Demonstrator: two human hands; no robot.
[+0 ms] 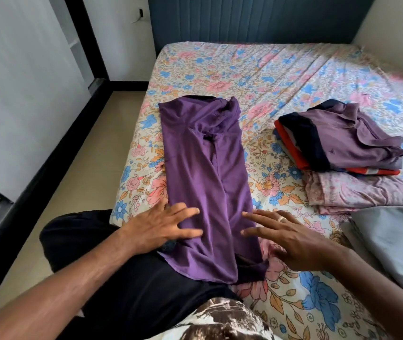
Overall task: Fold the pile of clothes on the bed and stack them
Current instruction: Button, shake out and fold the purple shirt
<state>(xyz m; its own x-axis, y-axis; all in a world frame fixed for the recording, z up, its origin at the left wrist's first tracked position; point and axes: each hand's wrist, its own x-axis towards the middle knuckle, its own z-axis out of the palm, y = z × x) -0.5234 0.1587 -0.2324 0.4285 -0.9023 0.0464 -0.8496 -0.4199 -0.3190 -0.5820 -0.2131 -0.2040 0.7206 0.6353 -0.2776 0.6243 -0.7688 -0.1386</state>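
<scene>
A purple garment (202, 173) lies folded into a long narrow strip on the floral bed sheet (281, 74), running away from me. My left hand (163, 227) rests flat on its near left edge, fingers spread. My right hand (291, 239), with a ring on one finger, lies with straight fingers at the strip's near right edge. To the right sits a stack of folded clothes (337, 141): a mauve piece on top, dark navy and red-orange pieces under it, and a pale patterned cloth (362, 192) at the bottom.
A grey pillow (396, 244) lies at the right edge of the bed. A dark blue headboard (256, 18) stands at the far end. The beige floor (92, 153) and a white wardrobe (23, 82) are on the left. My dark-clothed knee (126, 278) rests on the bed's near corner.
</scene>
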